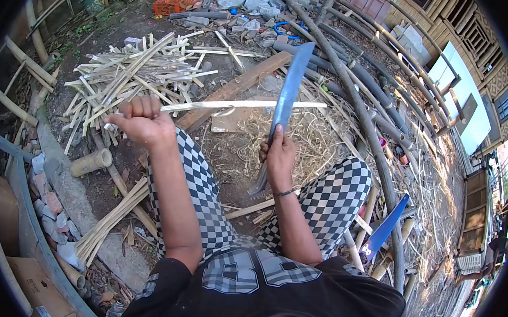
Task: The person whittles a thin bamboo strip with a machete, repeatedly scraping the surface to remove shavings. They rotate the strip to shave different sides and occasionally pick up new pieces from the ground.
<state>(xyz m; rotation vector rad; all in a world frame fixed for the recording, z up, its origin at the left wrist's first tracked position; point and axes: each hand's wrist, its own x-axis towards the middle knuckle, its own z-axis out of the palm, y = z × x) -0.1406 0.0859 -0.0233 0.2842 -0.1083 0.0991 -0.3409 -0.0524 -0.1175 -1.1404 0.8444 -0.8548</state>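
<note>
My right hand (279, 157) is wrapped round the handle of a long, wide-bladed machete (291, 88), its blade pointing up and away from me. My left hand (143, 120), fingers curled, holds one end of a pale bamboo strip (228, 104). The strip runs rightward across the front of me and meets the machete blade, its far end showing just past it. Under the strip lie a brown wooden plank (244, 82) and a heap of curled shavings (319, 142). My checkered knees are on both sides.
A pile of split strips (134, 73) lies at the upper left, a strip bundle (110, 222) at the lower left. Long poles (367, 122) cross on the right, near a blue saw (384, 227). A bamboo piece (92, 163) and an orange crate (177, 0) are farther left.
</note>
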